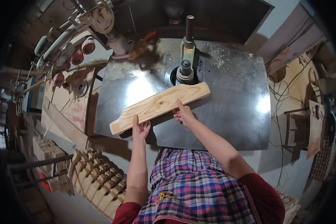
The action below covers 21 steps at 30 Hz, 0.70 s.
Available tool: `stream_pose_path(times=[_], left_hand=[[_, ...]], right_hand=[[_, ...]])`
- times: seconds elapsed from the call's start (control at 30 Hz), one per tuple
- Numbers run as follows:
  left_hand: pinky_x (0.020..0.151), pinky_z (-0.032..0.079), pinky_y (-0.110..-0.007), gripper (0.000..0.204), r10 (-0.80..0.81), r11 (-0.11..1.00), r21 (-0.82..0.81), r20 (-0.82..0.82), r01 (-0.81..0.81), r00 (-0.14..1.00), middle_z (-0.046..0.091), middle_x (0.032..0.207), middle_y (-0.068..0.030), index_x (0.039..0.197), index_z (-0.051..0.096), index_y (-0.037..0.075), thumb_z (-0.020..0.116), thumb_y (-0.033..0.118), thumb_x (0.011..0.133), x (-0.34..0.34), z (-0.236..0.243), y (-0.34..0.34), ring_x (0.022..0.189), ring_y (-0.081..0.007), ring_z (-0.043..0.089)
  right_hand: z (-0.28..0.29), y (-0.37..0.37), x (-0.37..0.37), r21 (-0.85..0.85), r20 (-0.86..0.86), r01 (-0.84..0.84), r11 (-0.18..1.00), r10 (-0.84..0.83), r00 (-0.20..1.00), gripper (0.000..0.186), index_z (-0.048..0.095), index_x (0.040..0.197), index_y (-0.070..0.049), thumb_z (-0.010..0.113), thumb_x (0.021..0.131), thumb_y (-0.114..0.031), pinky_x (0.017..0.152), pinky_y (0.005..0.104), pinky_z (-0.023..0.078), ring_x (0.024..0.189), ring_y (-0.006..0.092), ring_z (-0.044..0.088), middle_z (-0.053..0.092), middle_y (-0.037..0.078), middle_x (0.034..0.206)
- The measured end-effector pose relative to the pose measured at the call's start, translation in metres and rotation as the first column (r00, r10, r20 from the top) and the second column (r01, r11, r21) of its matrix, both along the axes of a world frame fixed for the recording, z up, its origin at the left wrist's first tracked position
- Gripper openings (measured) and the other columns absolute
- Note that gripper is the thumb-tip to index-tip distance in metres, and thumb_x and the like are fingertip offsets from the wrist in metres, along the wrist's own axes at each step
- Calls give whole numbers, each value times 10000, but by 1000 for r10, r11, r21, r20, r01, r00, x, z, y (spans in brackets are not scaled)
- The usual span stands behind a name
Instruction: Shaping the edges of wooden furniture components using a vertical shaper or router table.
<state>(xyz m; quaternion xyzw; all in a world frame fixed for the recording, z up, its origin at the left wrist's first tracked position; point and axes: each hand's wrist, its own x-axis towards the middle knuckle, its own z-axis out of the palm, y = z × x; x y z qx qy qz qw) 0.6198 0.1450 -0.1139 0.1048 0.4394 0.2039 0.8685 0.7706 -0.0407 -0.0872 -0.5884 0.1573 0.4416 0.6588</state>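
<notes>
Both of my hands hold a long, pale wooden board with curved, shaped ends and a dark knot near its middle. My left hand grips its near edge toward the left end, thumb on top and fingers underneath. Farther right, my right hand pinches the same edge, its thumb on the upper face and the fingers partly below. The board slants up to the right over a metal machine table. Just behind its far edge stands the machine's upright spindle; whether the two touch I cannot tell.
A green-and-metal arm rises behind the spindle. Sawdust lies at the far left of the table. Several similar wooden pieces are stacked on the floor at lower left. A side bench stands left; cables hang at right.
</notes>
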Motion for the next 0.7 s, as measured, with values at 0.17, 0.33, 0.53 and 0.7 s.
stream_pose_path(times=[0.17, 0.33, 0.53, 0.7], left_hand=[[864, 385, -328, 361, -62, 998, -4, -22, 62, 998, 570, 1003, -86, 1019, 596, 92, 725, 309, 761, 10, -9, 27, 963, -194, 516], [876, 355, -325, 349, -47, 998, 50, -56, 50, 997, 550, 1053, -72, 1033, 601, 111, 705, 325, 778, -2, -20, 51, 988, -186, 494], [869, 353, -328, 358, -48, 994, 89, -78, 55, 996, 544, 1050, -71, 1041, 593, 113, 698, 334, 781, -20, -17, 81, 971, -191, 497], [887, 351, -380, 376, -59, 995, 75, -77, 65, 995, 549, 1043, -72, 1053, 578, 107, 696, 339, 780, -26, -15, 98, 979, -195, 485]], right_hand=[[-6, 33, 7, -30, 82, 96, 995, -93, 992, 538, 528, 968, 47, 473, 893, -483, 487, 254, 414, 587, 165, 512, 573, 121, 807], [-9, 64, -3, -63, 89, 116, 991, -111, 990, 543, 547, 953, 42, 458, 894, -491, 514, 251, 416, 603, 168, 530, 580, 122, 816], [-8, 95, -24, -70, 116, 85, 994, -76, 990, 554, 568, 944, 39, 436, 897, -498, 560, 250, 424, 632, 173, 566, 591, 117, 810], [-3, 109, -34, -19, 150, 111, 994, -107, 983, 556, 576, 936, 43, 435, 897, -493, 564, 239, 422, 646, 171, 583, 595, 113, 795]])
